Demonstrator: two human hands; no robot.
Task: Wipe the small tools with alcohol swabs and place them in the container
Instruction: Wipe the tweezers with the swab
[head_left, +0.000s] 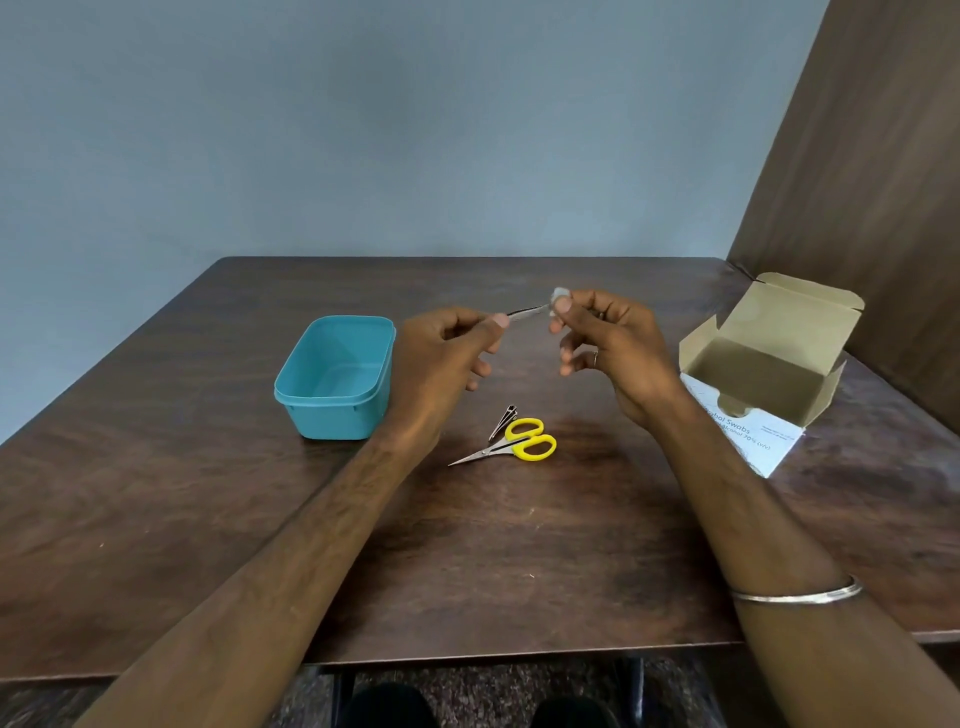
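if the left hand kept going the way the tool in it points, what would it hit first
The left hand pinches a thin metal tool pointing right. Its tip already meets the small white swab pinched in the right hand, so the swab and those fingers come first.

Soft, even light; a faint sheen on the dark brown wooden desk (519, 545). Wide-angle bending at the edges; slightly soft focus.

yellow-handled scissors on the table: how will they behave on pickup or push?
The scissors lie flat and closed on the table, so they will likely slide rather than roll. Thin metal blades look stiff and probably slippery; the yellow loops give the surer grip. Small, so likely light. A push may knock the metal tool touching them.
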